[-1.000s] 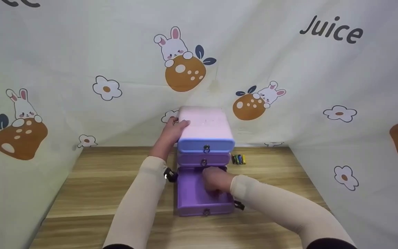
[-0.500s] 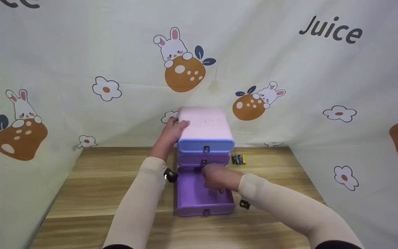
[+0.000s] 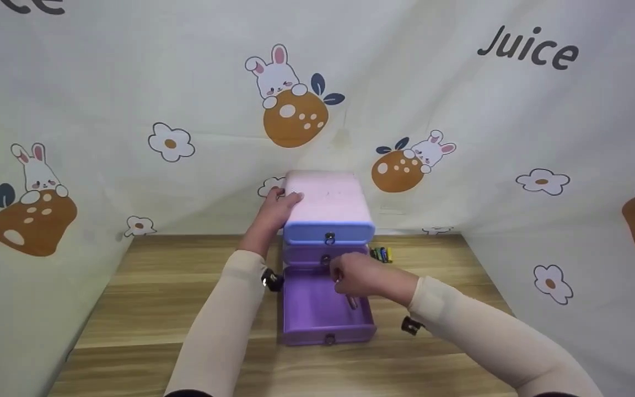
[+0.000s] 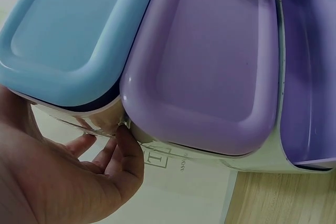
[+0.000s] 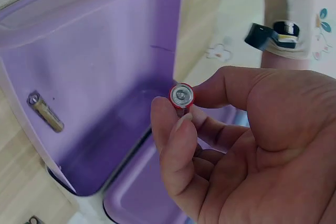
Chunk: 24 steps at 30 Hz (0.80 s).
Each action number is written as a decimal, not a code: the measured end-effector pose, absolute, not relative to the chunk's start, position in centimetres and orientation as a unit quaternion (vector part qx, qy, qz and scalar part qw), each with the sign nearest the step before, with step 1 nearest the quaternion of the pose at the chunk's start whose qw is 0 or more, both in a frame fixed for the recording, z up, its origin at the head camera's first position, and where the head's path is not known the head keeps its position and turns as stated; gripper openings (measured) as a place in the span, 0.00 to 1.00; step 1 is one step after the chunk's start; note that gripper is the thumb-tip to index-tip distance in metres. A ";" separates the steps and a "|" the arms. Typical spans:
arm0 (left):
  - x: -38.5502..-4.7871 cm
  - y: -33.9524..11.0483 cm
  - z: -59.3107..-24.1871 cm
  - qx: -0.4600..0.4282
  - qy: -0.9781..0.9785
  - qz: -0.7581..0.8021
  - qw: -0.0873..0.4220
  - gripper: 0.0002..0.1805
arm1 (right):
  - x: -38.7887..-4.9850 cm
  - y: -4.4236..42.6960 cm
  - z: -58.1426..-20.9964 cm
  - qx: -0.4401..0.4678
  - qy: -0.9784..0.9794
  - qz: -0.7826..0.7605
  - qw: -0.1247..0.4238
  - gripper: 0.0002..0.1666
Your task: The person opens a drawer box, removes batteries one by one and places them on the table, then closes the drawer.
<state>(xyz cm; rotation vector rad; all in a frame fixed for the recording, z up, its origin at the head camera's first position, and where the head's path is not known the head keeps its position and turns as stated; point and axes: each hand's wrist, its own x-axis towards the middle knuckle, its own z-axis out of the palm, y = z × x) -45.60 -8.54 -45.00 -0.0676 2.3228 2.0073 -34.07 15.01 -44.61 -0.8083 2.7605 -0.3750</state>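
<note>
A small drawer cabinet (image 3: 326,198) has a pink top, a blue upper drawer (image 3: 295,232), a purple middle drawer (image 3: 301,255) and a purple bottom drawer (image 3: 309,306) pulled out. My left hand (image 3: 276,212) grips the cabinet's left side, thumb on top; bent fingers (image 4: 128,156) touch the side in the left wrist view. Above the bottom drawer, my right hand (image 3: 359,274) pinches a battery (image 5: 181,96) with a red rim, its flat end showing. Another battery (image 5: 46,112) lies inside that drawer, against one side.
Several batteries (image 3: 382,255) stand in a row on the wooden table (image 3: 185,309), right of the cabinet. Printed cloth (image 3: 213,182) hangs close behind and at both sides. Ring pulls (image 3: 329,338) stick out from the drawer fronts.
My right hand has risen out of the bottom drawer and moved right, bringing the pinched battery up and uncovering the one left inside. My left hand stays on the cabinet.
</note>
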 end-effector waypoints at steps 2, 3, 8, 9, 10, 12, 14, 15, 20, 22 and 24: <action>-45.6 -8.5 -45.0 -0.022 0.758 0.651 0.034 0.46 | -34.0 15.5 -44.3 -0.280 0.942 -0.144 0.116 0.08; -45.6 -8.5 -45.0 -0.022 0.758 0.651 0.035 0.46 | -34.0 15.8 -44.2 -0.282 0.941 -0.150 0.114 0.09; -45.6 -8.4 -45.1 -0.024 0.760 0.648 0.033 0.46 | -33.9 16.9 -43.4 -0.276 0.935 -0.188 0.118 0.10; -45.6 -8.4 -45.1 -0.025 0.759 0.650 0.034 0.46 | -33.9 17.1 -43.3 -0.268 0.934 -0.200 0.125 0.09; -45.6 -8.4 -45.1 -0.025 0.758 0.651 0.034 0.46 | -33.9 17.4 -43.1 -0.259 0.933 -0.212 0.131 0.09; -45.6 -8.4 -45.2 -0.024 0.756 0.653 0.037 0.46 | -33.9 17.9 -42.8 -0.241 0.931 -0.236 0.141 0.09; -45.7 -8.3 -45.2 -0.024 0.756 0.653 0.037 0.46 | -34.0 18.5 -42.6 -0.227 0.928 -0.255 0.149 0.09; -45.7 -8.3 -45.2 -0.024 0.756 0.653 0.037 0.46 | -34.1 18.9 -42.4 -0.224 0.926 -0.264 0.150 0.09; -45.8 -8.5 -45.3 -0.028 0.758 0.651 0.036 0.46 | -34.6 20.1 -41.7 -0.221 0.922 -0.287 0.137 0.08; -45.8 -8.5 -45.2 -0.029 0.756 0.653 0.039 0.46 | -34.7 20.5 -41.4 -0.218 0.921 -0.294 0.130 0.08; -45.7 -8.5 -45.2 -0.028 0.756 0.653 0.039 0.47 | -34.8 20.9 -41.1 -0.219 0.920 -0.301 0.125 0.09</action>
